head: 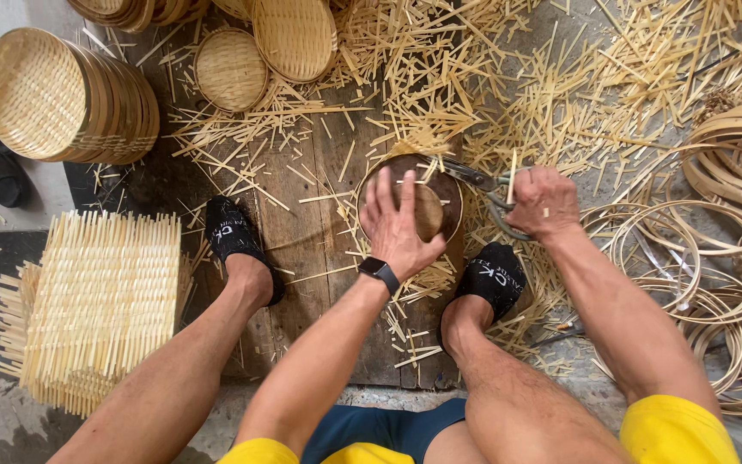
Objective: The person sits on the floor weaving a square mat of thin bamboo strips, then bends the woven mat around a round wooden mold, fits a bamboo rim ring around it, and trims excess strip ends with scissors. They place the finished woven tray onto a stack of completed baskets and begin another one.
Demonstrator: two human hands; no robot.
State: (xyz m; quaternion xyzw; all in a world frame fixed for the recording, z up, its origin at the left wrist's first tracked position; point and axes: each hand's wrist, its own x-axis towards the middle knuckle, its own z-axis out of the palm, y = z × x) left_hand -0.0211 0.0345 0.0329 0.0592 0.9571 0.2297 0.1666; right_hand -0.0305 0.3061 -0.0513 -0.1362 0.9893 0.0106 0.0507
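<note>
A round wooden mould with a woven bamboo piece pressed on it (435, 199) stands on the plank floor between my feet. My left hand (397, 225), a dark watch on its wrist, lies flat on top of the round piece with fingers spread. My right hand (543, 203) grips a pair of metal shears (484, 182), whose blades point left at the rim of the round piece. Cut bamboo slivers stick out around the rim.
Stacks of finished round woven trays (70, 94) lie at upper left, with more (294, 34) at the top. A pile of square woven mats (100, 301) sits at left. Bamboo hoops (714, 258) lie at right. Bamboo offcuts (491, 77) litter the boards.
</note>
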